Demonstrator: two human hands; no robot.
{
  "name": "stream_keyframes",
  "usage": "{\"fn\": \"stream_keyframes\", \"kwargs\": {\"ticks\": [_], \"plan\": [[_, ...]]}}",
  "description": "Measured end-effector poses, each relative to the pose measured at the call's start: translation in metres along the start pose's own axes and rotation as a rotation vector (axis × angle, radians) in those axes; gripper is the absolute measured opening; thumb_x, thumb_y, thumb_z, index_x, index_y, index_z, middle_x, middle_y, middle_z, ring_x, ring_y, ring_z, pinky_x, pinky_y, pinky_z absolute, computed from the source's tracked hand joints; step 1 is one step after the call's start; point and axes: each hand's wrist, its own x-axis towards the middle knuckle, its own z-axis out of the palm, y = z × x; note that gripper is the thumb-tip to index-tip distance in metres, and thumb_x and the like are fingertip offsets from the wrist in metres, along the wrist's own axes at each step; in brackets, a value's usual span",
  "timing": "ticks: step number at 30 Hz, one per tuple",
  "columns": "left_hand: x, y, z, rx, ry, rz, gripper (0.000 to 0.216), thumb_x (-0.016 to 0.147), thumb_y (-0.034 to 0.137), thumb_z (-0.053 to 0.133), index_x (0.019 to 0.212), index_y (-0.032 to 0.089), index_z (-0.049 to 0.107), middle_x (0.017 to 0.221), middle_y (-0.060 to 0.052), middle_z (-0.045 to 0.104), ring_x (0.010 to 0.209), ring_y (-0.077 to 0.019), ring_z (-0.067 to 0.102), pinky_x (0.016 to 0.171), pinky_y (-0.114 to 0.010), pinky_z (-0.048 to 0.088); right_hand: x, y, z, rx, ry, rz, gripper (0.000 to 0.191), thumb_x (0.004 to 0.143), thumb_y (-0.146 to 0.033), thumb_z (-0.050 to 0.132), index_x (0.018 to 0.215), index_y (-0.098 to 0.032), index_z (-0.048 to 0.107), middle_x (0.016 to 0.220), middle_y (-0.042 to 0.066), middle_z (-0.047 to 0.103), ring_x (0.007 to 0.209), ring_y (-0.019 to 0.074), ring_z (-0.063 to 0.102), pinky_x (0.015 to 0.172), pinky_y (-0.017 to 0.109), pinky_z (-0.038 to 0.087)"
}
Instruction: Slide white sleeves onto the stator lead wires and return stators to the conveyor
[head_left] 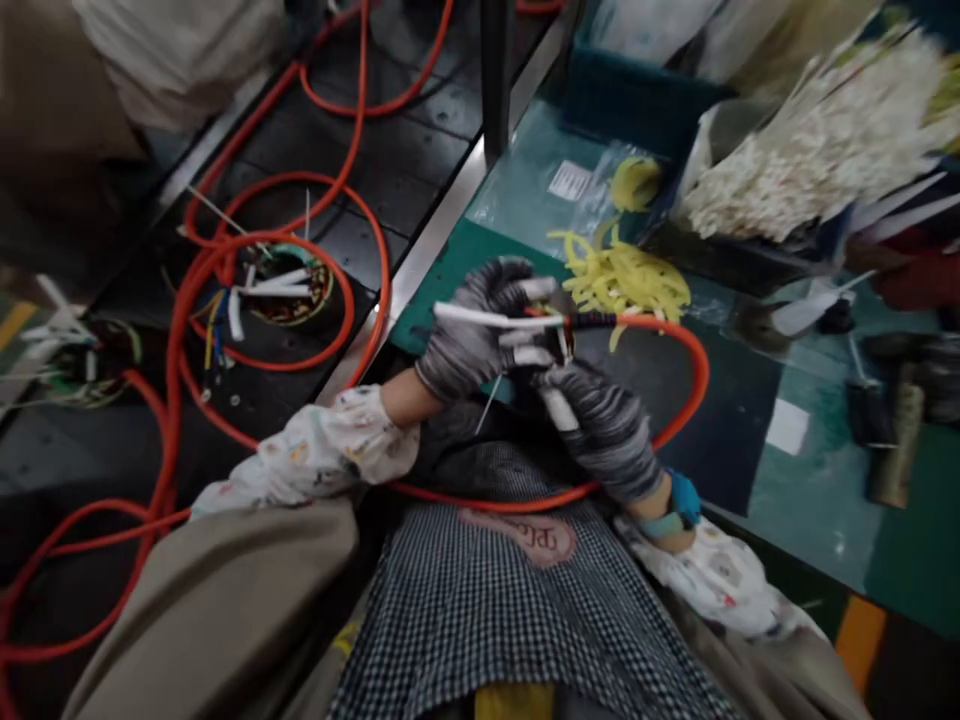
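Observation:
Both my hands wear grey striped gloves with white fingertips and meet above my lap. My left hand (480, 320) is closed around the stripped end of an orange cable, where a white sleeve (480, 317) sticks out to the left. My right hand (600, 425) pinches the same wire end from below; what lies between the fingers is partly hidden. A dark band (592, 320) sits on the orange cable (697, 360) just right of the fingers. From there the cable loops right, then back across my lap. A thin white tie (489, 403) hangs below my left hand.
Left, on a dark conveyor (442, 130), stands a copper-wound stator (324, 292) with white sleeves and orange cable coils; another wound part (94, 375) is farther left. On the green bench lie yellow tubing pieces (630, 280), a bundle of white strands (817, 150) and a blue bin (637, 90).

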Motion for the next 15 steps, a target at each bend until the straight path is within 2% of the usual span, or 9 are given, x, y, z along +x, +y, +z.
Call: {"fn": "stream_keyframes", "kwargs": {"ticks": [3, 5, 7, 9, 11, 14, 15], "plan": [[0.007, -0.012, -0.026, 0.043, 0.087, 0.08, 0.051, 0.098, 0.031, 0.086, 0.147, 0.024, 0.071, 0.156, -0.008, 0.079, 0.143, -0.0263, 0.077, 0.136, -0.057, 0.065, 0.003, 0.005, -0.027, -0.006, 0.27, 0.082, 0.038, 0.12, -0.029, 0.069, 0.157, -0.031, 0.081, 0.142, 0.01, 0.085, 0.138, 0.0345, 0.081, 0.129, 0.058, 0.066], [0.01, -0.019, -0.044, 0.086, 0.133, 0.1, 0.053, 0.091, 0.016, 0.08, 0.143, 0.022, 0.069, 0.155, -0.006, 0.08, 0.145, -0.0223, 0.074, 0.142, -0.052, 0.058, -0.006, 0.009, -0.026, 0.017, 0.357, 0.207, 0.05, 0.124, -0.035, 0.064, 0.174, -0.033, 0.067, 0.161, 0.013, 0.075, 0.155, 0.035, 0.072, 0.139, 0.062, 0.056], [0.01, -0.023, -0.06, 0.131, 0.182, 0.103, 0.055, 0.084, 0.007, 0.076, 0.136, 0.023, 0.067, 0.152, -0.003, 0.081, 0.143, -0.0198, 0.073, 0.145, -0.049, 0.055, -0.022, 0.008, -0.005, 0.121, 0.263, 0.325, 0.057, 0.127, -0.04, 0.056, 0.184, -0.033, 0.054, 0.171, 0.015, 0.069, 0.161, 0.034, 0.069, 0.144, 0.067, 0.049], [0.003, -0.023, -0.072, 0.142, 0.238, 0.08, 0.055, 0.08, 0.005, 0.08, 0.129, 0.025, 0.067, 0.148, -0.001, 0.082, 0.14, -0.0193, 0.073, 0.145, -0.049, 0.054, -0.038, -0.001, 0.027, 0.22, 0.091, 0.373, 0.06, 0.124, -0.044, 0.054, 0.183, -0.032, 0.053, 0.177, 0.016, 0.066, 0.172, 0.0378, 0.06, 0.148, 0.077, 0.041], [-0.012, -0.017, -0.082, 0.133, 0.296, 0.037, 0.053, 0.081, 0.011, 0.087, 0.129, 0.025, 0.071, 0.146, -0.001, 0.085, 0.136, -0.0203, 0.076, 0.141, -0.049, 0.06, -0.05, -0.012, 0.055, 0.297, 0.09, 0.422, 0.065, 0.119, -0.047, 0.062, 0.181, -0.03, 0.054, 0.181, 0.017, 0.064, 0.175, 0.0404, 0.056, 0.147, 0.08, 0.044], [-0.049, 0.0, -0.093, 0.138, 0.373, -0.023, 0.044, 0.088, 0.026, 0.088, 0.13, 0.023, 0.079, 0.14, -0.005, 0.088, 0.128, -0.0247, 0.083, 0.123, -0.048, 0.073, -0.058, -0.025, 0.072, 0.5, 0.184, 0.579, 0.065, 0.119, -0.046, 0.063, 0.181, -0.032, 0.051, 0.174, 0.015, 0.07, 0.159, 0.0344, 0.073, 0.137, 0.067, 0.061], [-0.062, 0.007, -0.097, 0.146, 0.382, -0.056, 0.04, 0.089, 0.028, 0.088, 0.128, 0.023, 0.08, 0.136, -0.007, 0.089, 0.124, -0.0261, 0.085, 0.116, -0.047, 0.076, -0.059, -0.028, 0.073, 0.564, 0.152, 0.599, 0.065, 0.121, -0.046, 0.061, 0.183, -0.033, 0.049, 0.17, 0.015, 0.074, 0.152, 0.0323, 0.078, 0.131, 0.063, 0.067]]}}
